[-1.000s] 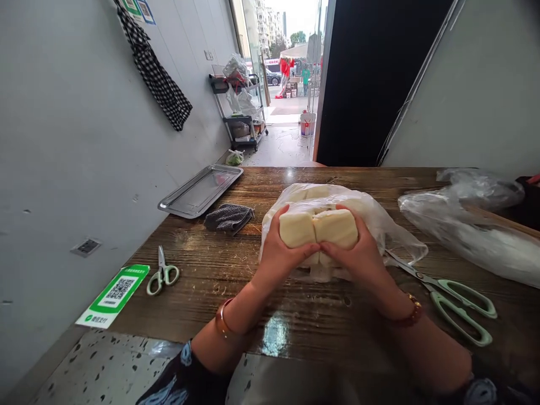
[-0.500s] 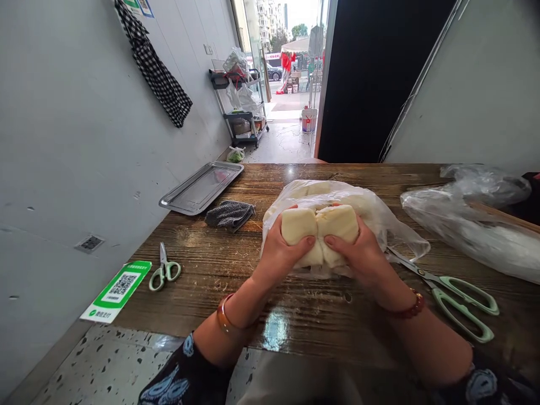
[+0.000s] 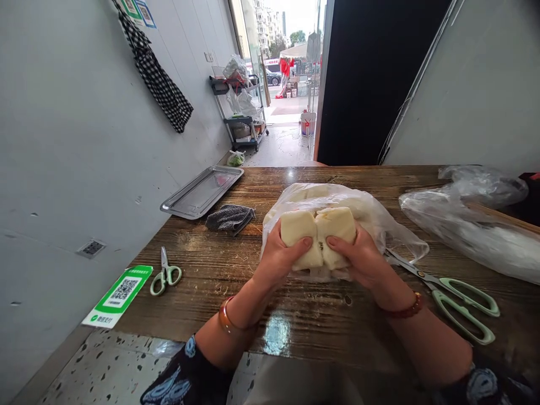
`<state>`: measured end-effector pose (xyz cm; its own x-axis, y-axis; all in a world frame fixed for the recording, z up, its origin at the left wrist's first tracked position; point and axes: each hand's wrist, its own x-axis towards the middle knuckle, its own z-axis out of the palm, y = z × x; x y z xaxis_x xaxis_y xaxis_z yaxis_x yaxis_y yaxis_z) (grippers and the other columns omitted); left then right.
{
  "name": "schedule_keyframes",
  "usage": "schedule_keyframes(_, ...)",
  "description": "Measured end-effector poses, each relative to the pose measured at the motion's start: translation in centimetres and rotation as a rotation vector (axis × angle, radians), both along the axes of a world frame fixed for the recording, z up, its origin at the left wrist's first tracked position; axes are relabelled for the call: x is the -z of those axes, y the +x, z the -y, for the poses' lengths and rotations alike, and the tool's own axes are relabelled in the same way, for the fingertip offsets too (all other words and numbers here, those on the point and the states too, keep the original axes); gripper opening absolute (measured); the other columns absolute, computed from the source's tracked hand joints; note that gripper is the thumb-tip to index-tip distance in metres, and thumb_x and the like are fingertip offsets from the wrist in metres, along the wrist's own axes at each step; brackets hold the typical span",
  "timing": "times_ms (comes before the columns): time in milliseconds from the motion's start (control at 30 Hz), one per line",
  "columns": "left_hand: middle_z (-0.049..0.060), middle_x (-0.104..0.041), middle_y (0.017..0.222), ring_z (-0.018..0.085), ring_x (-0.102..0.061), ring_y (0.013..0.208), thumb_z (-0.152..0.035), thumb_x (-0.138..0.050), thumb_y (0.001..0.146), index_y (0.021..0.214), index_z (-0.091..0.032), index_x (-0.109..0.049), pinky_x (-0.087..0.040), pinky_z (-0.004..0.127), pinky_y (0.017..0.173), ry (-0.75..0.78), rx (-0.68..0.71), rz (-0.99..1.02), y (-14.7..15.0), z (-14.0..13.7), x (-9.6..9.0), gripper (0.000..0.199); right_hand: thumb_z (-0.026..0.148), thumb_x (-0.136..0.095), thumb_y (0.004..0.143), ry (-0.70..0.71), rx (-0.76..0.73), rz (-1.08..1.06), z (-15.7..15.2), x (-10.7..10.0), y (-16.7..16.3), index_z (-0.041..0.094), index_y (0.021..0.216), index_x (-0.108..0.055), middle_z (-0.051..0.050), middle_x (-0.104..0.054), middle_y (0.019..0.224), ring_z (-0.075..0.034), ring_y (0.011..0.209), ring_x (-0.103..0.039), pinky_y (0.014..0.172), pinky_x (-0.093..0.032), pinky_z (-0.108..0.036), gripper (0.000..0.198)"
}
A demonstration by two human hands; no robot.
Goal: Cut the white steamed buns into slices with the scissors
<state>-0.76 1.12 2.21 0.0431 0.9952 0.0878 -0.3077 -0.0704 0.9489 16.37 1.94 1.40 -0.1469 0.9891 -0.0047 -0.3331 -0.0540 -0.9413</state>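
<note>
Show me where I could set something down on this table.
Bare but scrap-flecked tabletop shows between the small scissors and left hand, and between the orange bangle and red bracelet. Centre to right is crowded: pale blocks, white bag, large scissors, clear plastic.

In front of the white plastic bag point(image 3: 399, 228), most fingers of the left hand point(image 3: 276, 256) and right hand point(image 3: 363, 256) are hidden behind the pale blocks point(image 3: 298, 230), whose material cannot be told. The bag's contents are blurred by its film. Right of the bag, the blade tips of the large scissors point(image 3: 421, 274) are concealed; farther right, the clear plastic bundle point(image 3: 472, 236) is cut off by the picture's edge. Left of the bag, fine print on the QR-code card point(image 3: 122, 292) is too small to be read. Nearer than the bag, both patterned sleeves point(image 3: 185, 374) are cropped.
</note>
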Motion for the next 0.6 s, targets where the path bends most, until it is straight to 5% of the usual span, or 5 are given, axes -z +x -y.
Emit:
schedule_keyframes(167, 0.009, -0.067, 0.117, 0.024, -0.063, 0.100, -0.036, -0.088, 0.060, 0.126, -0.020, -0.060, -0.052, 0.035, 0.087, 0.071, -0.116, -0.231, -0.7, 0.0, -0.3, 0.073, 0.055, -0.081, 0.070, 0.174, -0.093, 0.185, -0.5, -0.6, 1.9, 0.029, 0.139, -0.052, -0.006, -0.068, 0.128, -0.031, 0.113, -0.065, 0.087, -0.059, -0.042, 0.079)
schedule_keyframes(333, 0.008, -0.064, 0.125, 0.027, -0.060, 0.108, -0.033, -0.087, 0.061, 0.126, -0.022, -0.061, -0.048, 0.037, 0.094, 0.193, -0.130, -0.442, -1.1, 0.5, -1.4, 0.071, 0.056, -0.082, 0.069, 0.436, 0.112, 0.380, -1.1, -1.4, 3.6, 0.029, 0.140, -0.053, -0.009, -0.059, 0.141, -0.031, 0.126, -0.056, 0.107, -0.046, -0.048, 0.081)
schedule_keyframes(433, 0.007, -0.065, 0.124, 0.029, -0.060, 0.111, -0.029, -0.087, 0.059, 0.122, -0.023, -0.064, -0.046, 0.040, 0.099, 0.252, -0.096, -0.528, -0.8, 0.9, -1.9, 0.067, 0.053, -0.084, 0.068, 0.547, 0.090, 0.420, -0.7, -2.0, 3.5, 0.030, 0.144, -0.048, -0.008, -0.060, 0.139, -0.030, 0.126, -0.057, 0.108, -0.044, -0.048, 0.087)
schedule_keyframes(600, 0.007, -0.068, 0.118, 0.029, -0.061, 0.109, -0.030, -0.085, 0.061, 0.116, -0.023, -0.065, -0.046, 0.042, 0.098, 0.281, -0.089, -0.590, 0.0, 1.1, -2.1, 0.058, 0.036, -0.080, 0.073, 0.526, 0.041, 0.591, 0.1, -3.0, 2.6, 0.025, 0.109, -0.072, -0.005, -0.075, 0.104, -0.026, 0.099, -0.068, 0.090, -0.053, -0.042, 0.039)
